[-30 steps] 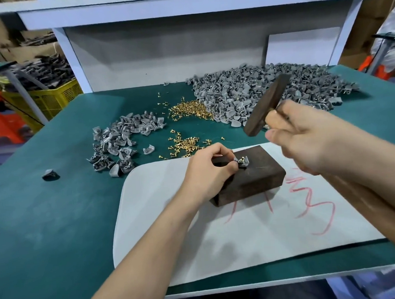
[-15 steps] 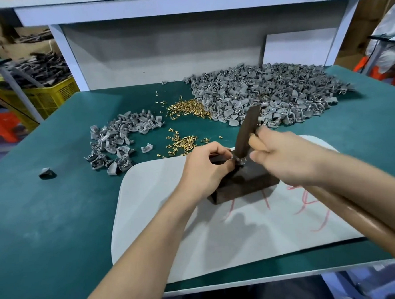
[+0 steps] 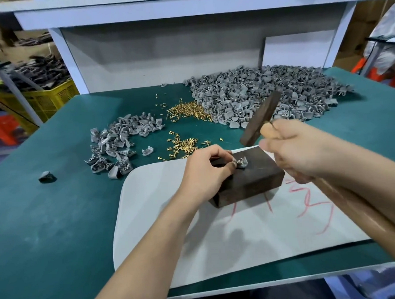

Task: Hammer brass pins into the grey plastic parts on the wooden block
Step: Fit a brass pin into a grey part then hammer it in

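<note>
Dark brown wooden block (image 3: 256, 180) sits on a white mat (image 3: 243, 239). The left hand (image 3: 205, 172) pinches a small grey plastic part (image 3: 241, 163) on top of it. The right hand (image 3: 300, 150) grips a dark-headed hammer (image 3: 260, 121), now lifted above the part; a moment ago it was down on it. Loose brass pins (image 3: 189, 110) lie behind on the green table (image 3: 45, 216)

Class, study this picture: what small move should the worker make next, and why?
Probably swing the hammer down onto the grey part: the right hand holds it raised above the block, while the left hand pinches the part in place on top.
</note>
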{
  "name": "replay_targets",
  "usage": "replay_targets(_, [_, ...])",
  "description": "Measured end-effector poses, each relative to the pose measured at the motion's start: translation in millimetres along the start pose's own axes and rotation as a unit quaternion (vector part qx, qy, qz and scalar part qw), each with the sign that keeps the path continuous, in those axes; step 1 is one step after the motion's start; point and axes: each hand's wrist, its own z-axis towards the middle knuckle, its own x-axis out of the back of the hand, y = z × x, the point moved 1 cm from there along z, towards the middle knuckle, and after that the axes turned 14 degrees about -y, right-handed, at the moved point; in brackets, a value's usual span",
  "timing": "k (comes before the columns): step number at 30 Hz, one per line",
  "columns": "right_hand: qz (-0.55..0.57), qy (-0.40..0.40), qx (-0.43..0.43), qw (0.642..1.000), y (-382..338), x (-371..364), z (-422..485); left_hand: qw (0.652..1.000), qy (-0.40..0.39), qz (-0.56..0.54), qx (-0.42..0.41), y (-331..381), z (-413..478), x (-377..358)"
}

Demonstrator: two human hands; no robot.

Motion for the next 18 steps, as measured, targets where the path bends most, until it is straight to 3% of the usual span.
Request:
replay_targets(2, [-0.026, 0.0, -0.01, 1.0, -0.2, -0.6, 0.6, 1.0, 0.002, -0.007, 0.008, 0.4, -0.3, 0.0])
replay_targets(4, [0.016, -0.024, -0.031, 0.999, 3.5, -0.6, 1.3, 1.0, 0.001, -0.025, 0.01, 0.7, -1.6, -0.8])
replay_targets(6, [0.134, -0.036, -0.023, 0.99, 6.8, 7.5, 1.6, 1.0, 0.004, -0.024, 0.007, 1.8, -2.0, -0.6])
replay_targets(10, [0.356, -0.04, 0.006, 0.934, 18.1, 27.5, 13.7, 0.999, 0.012, -0.039, 0.032, 3.1, -1.1, -1.9])
replay_targets(15, [0.435, -0.106, -0.032, 0.893, 50.7, 24.0, 53.1, 0.997, 0.009, -0.058, 0.049, 2.4, -1.1, -2.4])
replay_targets(18, [0.43, -0.124, -0.057, 0.892, 64.2, 17.1, 69.1, 0.997, 0.009, -0.052, 0.053, 1.2, 0.2, -2.5])
